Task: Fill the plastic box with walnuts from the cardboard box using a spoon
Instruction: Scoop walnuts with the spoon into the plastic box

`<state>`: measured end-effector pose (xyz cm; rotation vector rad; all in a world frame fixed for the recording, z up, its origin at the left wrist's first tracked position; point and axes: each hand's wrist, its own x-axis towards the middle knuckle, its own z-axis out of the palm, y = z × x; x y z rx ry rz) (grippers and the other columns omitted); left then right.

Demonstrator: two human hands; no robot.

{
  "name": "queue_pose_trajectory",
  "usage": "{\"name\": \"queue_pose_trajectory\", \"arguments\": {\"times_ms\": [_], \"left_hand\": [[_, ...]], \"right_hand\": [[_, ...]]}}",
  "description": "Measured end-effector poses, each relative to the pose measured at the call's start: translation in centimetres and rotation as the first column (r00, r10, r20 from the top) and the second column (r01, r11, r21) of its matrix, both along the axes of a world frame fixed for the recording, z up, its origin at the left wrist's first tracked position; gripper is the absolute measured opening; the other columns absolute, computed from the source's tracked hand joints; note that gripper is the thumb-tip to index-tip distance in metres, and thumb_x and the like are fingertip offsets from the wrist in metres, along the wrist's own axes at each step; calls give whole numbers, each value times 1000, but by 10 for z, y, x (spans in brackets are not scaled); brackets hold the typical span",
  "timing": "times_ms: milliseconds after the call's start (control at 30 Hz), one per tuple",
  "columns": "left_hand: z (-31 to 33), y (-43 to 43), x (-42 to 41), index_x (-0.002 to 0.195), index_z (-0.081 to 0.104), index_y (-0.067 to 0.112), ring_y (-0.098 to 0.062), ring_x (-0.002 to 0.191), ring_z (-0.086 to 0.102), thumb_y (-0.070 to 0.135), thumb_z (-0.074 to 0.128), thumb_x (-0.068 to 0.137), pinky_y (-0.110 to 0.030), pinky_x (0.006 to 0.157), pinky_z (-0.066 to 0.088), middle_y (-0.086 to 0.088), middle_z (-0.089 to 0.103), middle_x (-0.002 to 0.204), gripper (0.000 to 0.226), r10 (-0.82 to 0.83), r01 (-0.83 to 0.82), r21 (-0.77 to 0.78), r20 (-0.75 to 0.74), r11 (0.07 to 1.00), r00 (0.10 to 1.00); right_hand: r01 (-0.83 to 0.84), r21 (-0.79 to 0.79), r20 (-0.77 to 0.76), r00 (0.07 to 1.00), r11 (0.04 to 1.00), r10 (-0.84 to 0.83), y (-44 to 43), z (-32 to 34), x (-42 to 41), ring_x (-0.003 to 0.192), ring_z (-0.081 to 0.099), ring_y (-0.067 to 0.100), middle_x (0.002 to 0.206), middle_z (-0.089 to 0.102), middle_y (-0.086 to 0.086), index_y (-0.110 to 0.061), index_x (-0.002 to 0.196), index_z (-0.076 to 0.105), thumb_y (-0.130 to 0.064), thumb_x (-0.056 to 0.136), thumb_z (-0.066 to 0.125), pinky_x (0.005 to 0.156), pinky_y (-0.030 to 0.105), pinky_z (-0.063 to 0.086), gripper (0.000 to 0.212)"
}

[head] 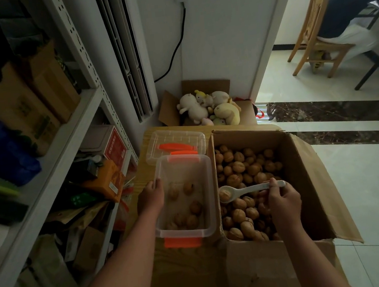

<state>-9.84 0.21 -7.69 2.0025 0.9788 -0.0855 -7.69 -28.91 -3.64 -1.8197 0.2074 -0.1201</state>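
Since the spoon (249, 189) lies crosswise with its bowl pointing left, the walnut (225, 195) riding in it sits at the cardboard box's (307, 176) left wall, just beside the plastic box (210, 195). I'd guess a short carry leftward does it. The fingers of the right hand (283, 199) pinch the handle end, and the left hand (150, 195) grips the plastic box's left rim.

Nothing here I can actually read. The red box (115, 150) on the shelf (79, 109) beside me has white print, the orange box (107, 179) a white sticker, and the cardboard carton (24, 111) green lettering, all too blurry.
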Motion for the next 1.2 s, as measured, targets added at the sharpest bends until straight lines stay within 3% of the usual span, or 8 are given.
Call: {"name": "queue_pose_trajectory", "arguments": {"times_ms": [133,300,600,800,900,1033,1100,1200], "left_hand": [[1,-1,-1,137,47,15,-30,119,51,49,28,99,-40,93,41,-11,54,133,54,1,-1,4,1,1000,1000],[3,-3,-1,138,46,16,-29,121,50,49,29,99,-40,96,40,-10,52,135,54,7,-7,-5,6,1000,1000],[5,-4,-2,138,46,16,-29,122,49,48,30,99,-39,97,39,-9,51,137,53,22,-22,-25,13,999,1000],[8,-4,-2,137,48,15,-30,121,49,47,31,99,-37,95,38,-11,52,135,52,17,-17,-8,2,1000,1000],[8,-4,-2,138,46,15,-30,123,48,47,31,100,-37,97,38,-10,51,138,52,20,-20,-11,2,1000,1000],[9,-5,-2,139,45,14,-30,124,47,46,31,100,-37,96,37,-10,50,138,52,22,-22,-11,7,1000,1000],[8,-4,-1,139,46,14,-30,123,48,47,31,100,-37,96,38,-10,50,138,53,22,-22,-10,3,1000,1000],[6,-4,-1,137,48,15,-30,122,49,47,31,99,-37,95,38,-10,52,136,53,21,-21,0,0,1000,1000]], "right_hand": [[58,127,15,998,990,-60,-3,10,0,50,53,3,70,59,10,-15,85,58,-23,98,45,50,23,43,20],[38,245,107,992,969,-66,-1,32,3,49,51,2,68,57,2,-17,90,59,-24,99,43,46,15,42,21],[-336,43,226,921,941,318,37,22,-8,63,65,16,77,67,8,-17,98,64,-22,91,50,56,31,55,16],[-429,4,244,877,904,415,40,20,-7,76,69,13,89,71,1,-17,103,66,-8,94,52,65,21,55,19],[-382,21,306,882,924,358,29,22,-1,80,69,15,91,70,2,-10,105,66,-20,93,52,68,24,56,20],[-154,14,364,921,988,138,9,25,9,77,67,14,87,68,7,-17,107,63,-4,95,49,67,20,54,23],[-45,-97,365,928,994,78,0,21,13,75,65,13,90,68,8,-25,109,62,-7,95,50,63,16,52,25],[32,-283,323,944,958,64,-8,10,14,73,60,9,92,67,8,-8,113,63,-9,95,51,60,12,44,21]]}}
